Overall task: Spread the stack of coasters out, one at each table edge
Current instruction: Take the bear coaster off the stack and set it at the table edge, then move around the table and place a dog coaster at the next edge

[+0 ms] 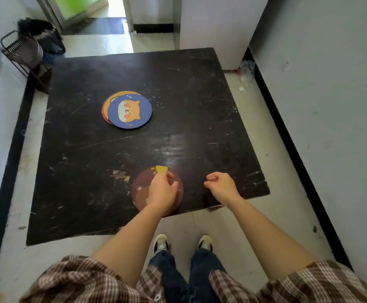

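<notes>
At the table's near edge: the left hand [162,189] lay loosely curled on a round brown coaster [142,194]; whether it gripped the coaster could not be told.
Right hand [221,185]: curled, empty, just beside.
Stack [127,110]: flat round coasters, fanned, mid-table.
Table [211,106]: scuffed, dark, square; other edges bare.

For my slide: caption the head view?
Left hand sets brown coaster at near table edge; stack waits mid-table.
</notes>
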